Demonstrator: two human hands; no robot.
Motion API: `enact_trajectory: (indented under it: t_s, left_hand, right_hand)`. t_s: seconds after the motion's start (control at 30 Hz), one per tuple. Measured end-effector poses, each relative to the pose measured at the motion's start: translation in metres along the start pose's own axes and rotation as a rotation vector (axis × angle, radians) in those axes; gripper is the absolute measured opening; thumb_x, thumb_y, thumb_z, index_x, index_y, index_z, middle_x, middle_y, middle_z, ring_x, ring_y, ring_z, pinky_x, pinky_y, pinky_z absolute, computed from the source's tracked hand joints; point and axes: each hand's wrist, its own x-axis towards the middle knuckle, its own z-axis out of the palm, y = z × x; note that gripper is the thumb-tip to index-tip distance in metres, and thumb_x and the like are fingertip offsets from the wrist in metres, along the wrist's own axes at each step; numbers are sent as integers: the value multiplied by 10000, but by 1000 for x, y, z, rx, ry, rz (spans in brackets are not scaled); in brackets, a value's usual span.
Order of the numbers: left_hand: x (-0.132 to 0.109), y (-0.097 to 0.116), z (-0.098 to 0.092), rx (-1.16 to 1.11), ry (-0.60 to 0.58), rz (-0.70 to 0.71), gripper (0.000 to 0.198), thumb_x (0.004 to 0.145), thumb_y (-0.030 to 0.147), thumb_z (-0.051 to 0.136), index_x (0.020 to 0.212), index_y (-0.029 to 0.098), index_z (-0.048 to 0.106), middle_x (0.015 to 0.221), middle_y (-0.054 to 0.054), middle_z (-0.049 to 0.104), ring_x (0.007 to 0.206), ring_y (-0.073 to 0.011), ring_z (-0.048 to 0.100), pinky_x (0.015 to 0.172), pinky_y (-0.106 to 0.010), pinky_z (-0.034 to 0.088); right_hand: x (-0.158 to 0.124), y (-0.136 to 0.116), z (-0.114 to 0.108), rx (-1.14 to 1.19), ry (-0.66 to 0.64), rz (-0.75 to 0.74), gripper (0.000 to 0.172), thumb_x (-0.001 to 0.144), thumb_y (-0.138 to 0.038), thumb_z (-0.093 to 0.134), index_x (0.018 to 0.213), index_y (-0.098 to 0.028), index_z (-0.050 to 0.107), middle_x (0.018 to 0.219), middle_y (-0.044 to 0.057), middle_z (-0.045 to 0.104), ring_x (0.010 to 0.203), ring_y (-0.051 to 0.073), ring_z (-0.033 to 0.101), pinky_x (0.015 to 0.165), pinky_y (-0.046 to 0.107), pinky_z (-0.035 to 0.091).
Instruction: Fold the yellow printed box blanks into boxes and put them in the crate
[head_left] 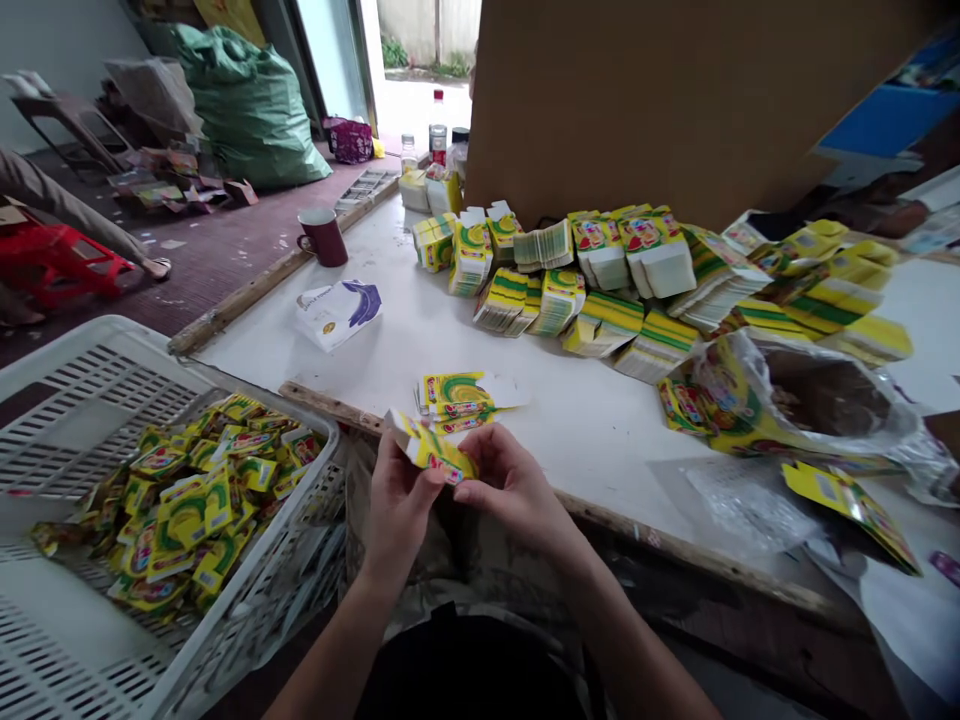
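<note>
A small yellow and green printed carton (pixel 435 450) is held up between my two hands at the table's front edge. Its white end flap stands out at the upper left. My left hand (pixel 397 500) grips its left side, with the thumb along the lower front. The fingers of my right hand (pixel 499 480) pinch its right end. Just beyond the hands, a short stack of flat yellow cartons (pixel 454 392) lies on the white tabletop. To the left, a white plastic basket (pixel 97 350) holds many filled-looking yellow cartons (pixel 195 510).
Bundles of flat cartons (pixel 600 318) line the back of the table below a large brown board (pixel 637 110). A maroon mug (pixel 324 238) and a white-purple box (pixel 341 312) stand at left. An open plastic-lined bag (pixel 750 390) sits right. A green sack (pixel 244 110) is on the floor.
</note>
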Motion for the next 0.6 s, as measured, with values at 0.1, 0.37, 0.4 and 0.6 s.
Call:
enact_trajectory:
  t_s: [0.1, 0.37, 0.4, 0.6]
  left_hand:
    - [-1, 1, -6, 93, 95, -11, 310, 741, 427, 745, 922, 186, 671, 859, -18, 724, 768, -177, 665, 719, -277, 544]
    - [14, 25, -25, 186, -80, 271, 644, 827, 499, 632, 1362, 189, 454, 1399, -148, 512, 1312, -283, 477, 1106, -434, 363]
    - [15, 28, -26, 282, -139, 291, 763, 756, 500, 709, 1385, 185, 415, 1439, -161, 457, 1369, -309, 400, 1133, -459, 319]
    - [6, 23, -18, 666, -514, 36, 639, 712, 359, 753, 1254, 222, 444, 1128, -88, 651, 1032, -272, 648, 877, -394, 529]
  right_hand:
    - [-4, -3, -8, -185, -8, -39, 175, 850, -370, 648, 902, -214, 587, 747, -16, 608, 674, 142, 541, 612, 253, 431]
    - [-4, -16, -41, -841, 288, -442, 261, 903, -165, 552, 1024, -307, 735, 950, 50, 724, 906, 235, 611, 830, 393, 486]
    - [-5, -18, -42, -905, 218, -485, 278, 903, -157, 552, 1030, -322, 737, 953, 48, 727, 926, 239, 606, 875, 418, 473]
    - [-10, -13, -25, -800, -6, -556, 484, 869, -228, 642, 1319, -379, 546, 1299, 21, 613, 1318, 265, 449, 1187, 511, 162]
